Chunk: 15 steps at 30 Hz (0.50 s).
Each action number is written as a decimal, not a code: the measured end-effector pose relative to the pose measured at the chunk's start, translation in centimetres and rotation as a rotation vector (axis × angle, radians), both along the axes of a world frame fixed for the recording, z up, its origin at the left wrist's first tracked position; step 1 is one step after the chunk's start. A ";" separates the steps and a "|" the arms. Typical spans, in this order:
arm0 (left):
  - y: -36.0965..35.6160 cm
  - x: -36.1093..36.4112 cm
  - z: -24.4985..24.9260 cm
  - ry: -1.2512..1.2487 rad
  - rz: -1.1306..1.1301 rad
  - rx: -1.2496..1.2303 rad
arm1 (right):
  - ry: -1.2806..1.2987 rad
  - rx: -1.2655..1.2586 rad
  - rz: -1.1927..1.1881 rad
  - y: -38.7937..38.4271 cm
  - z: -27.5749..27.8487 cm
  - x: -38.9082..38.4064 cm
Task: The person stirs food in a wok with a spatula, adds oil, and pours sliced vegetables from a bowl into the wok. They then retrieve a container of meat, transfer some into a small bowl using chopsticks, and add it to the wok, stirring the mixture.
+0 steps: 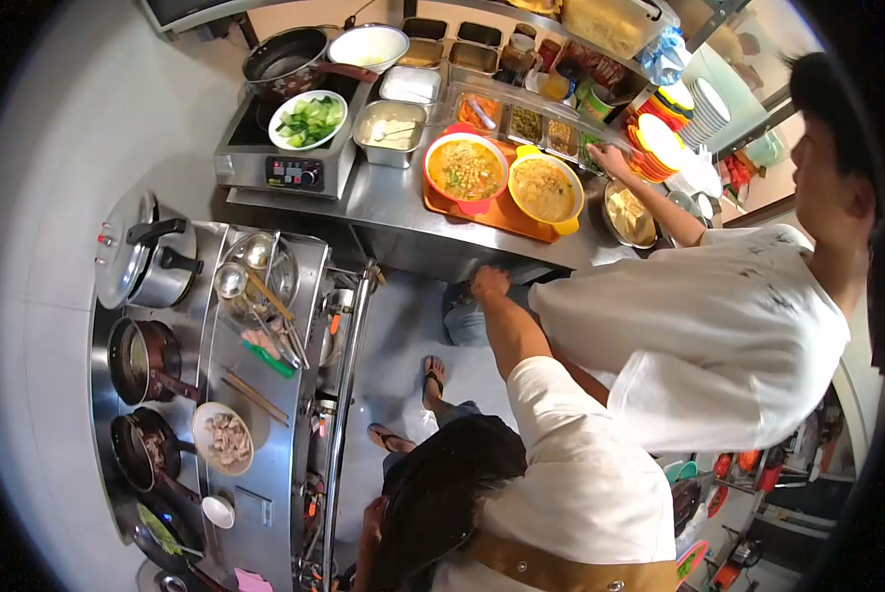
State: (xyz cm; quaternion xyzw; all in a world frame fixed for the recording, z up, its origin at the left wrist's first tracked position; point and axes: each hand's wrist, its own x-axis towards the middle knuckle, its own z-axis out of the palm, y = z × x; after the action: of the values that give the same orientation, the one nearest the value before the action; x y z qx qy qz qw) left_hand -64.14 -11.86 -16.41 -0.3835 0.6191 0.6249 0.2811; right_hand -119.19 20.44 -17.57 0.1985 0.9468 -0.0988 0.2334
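My right hand (490, 282) is held out in front of the counter's front edge, close to a bent denim leg (465, 318). Its fingers look curled, and whatever they may hold is hidden. Low in the view, my left hand (372, 517) shows only in part beside my black apron (452, 493); its fingers are mostly hidden. On the counter (391, 212) above my right hand, a red-handled bowl of soup (466, 168) and a yellow-handled bowl of soup (543, 189) stand on an orange tray (445, 206).
A co-worker's hand (610, 161) reaches into the topping containers (526, 120). Bok choy fills a white bowl (307, 120) on the induction cooker (287, 176). Along the left stove stand a pressure cooker (161, 268), saucepans (142, 360) and a bowl of meat (223, 439). A metal rail (349, 380) edges the stove.
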 end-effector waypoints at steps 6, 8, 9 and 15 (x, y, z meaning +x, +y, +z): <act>2.8 -1.9 3.0 -0.118 -0.008 0.018 | -0.280 0.328 -0.179 6.8 -7.7 -3.9; 3.4 -2.5 4.0 -0.143 -0.003 0.020 | -0.311 0.342 -0.145 8.4 -7.9 -4.1; 3.6 -2.6 4.3 -0.153 -0.002 0.021 | -0.315 0.342 -0.139 9.5 -8.6 -4.2; 3.9 -4.1 5.2 -0.176 -0.015 0.013 | -0.068 0.226 -0.178 15.8 -13.1 -3.7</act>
State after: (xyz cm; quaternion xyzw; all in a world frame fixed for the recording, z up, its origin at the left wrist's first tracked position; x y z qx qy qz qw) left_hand -68.22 -7.96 -11.21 -0.4305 0.5910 0.5905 0.3418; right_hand -122.86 36.26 -30.68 0.3098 0.9222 -0.0050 0.2316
